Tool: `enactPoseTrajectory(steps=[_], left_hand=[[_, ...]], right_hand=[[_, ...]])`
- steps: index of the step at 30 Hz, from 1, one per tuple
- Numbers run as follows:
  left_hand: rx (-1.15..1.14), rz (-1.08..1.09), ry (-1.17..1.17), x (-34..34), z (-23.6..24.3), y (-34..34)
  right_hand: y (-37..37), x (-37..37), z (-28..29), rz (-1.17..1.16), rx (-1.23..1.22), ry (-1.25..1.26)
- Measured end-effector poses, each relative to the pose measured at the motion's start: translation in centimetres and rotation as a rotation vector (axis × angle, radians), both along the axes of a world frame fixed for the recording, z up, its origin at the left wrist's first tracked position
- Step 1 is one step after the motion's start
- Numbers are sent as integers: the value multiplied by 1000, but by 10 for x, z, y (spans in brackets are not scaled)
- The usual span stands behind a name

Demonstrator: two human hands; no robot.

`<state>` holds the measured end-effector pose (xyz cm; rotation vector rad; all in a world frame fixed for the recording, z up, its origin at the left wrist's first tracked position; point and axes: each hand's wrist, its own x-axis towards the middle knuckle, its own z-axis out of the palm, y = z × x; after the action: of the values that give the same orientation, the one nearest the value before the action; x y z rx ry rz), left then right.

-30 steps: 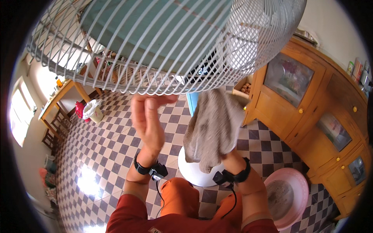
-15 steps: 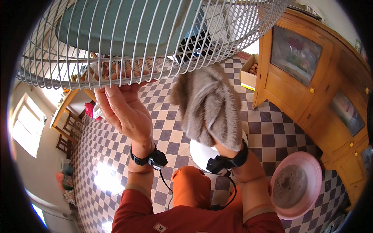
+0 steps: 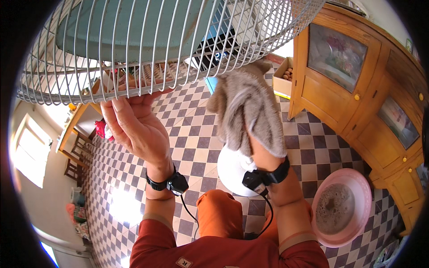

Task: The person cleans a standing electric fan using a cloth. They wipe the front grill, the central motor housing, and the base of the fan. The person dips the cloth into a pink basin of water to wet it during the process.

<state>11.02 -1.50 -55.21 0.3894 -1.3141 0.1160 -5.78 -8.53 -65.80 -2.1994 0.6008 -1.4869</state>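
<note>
A large fan guard [image 3: 134, 91] of pale grey wire spans the top of the view, with broad blue-green fan blades [image 3: 134, 31] inside it. My left hand [image 3: 138, 127] grips the guard's lower rim, its fingertips partly behind the wires. A fluffy grey-brown cloth [image 3: 243, 102] is draped over my right hand [image 3: 263, 154], hiding the fingers. The cloth's upper end meets the rim right of the middle. Below it, a round white base [image 3: 232, 174] stands on the floor, partly covered by my right forearm.
At the lower right, a pink basin [image 3: 364, 210] holds murky, foamy water. A wooden cabinet [image 3: 330, 96] lines the right side, beside a cardboard box [image 3: 281, 85] of round brown things. A wooden table [image 3: 71, 125] stands at the left on the checkered floor [image 3: 192, 129].
My right hand and the cloth have shifted a little up and to the right along the rim. A blue patch now shows left of the cloth. My left hand keeps its hold.
</note>
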Motion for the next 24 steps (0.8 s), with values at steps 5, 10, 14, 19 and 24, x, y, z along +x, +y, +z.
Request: enactPoseTrajectory(steps=[5, 10, 14, 19, 24], left_hand=[[9, -7, 30, -11, 2, -4], [16, -13, 40, -9, 2, -1], [45, 3, 22, -5, 3, 4], [128, 70, 174, -15, -1, 8], [170, 65, 149, -11, 1, 16]], right_hand=[[-21, -11, 0, -6, 174, -171], [-6, -3, -5, -134, 11, 45], [4, 7, -31, 8, -107, 106], [12, 31, -36, 274, -57, -50], [15, 51, -31, 459, 54, -164]])
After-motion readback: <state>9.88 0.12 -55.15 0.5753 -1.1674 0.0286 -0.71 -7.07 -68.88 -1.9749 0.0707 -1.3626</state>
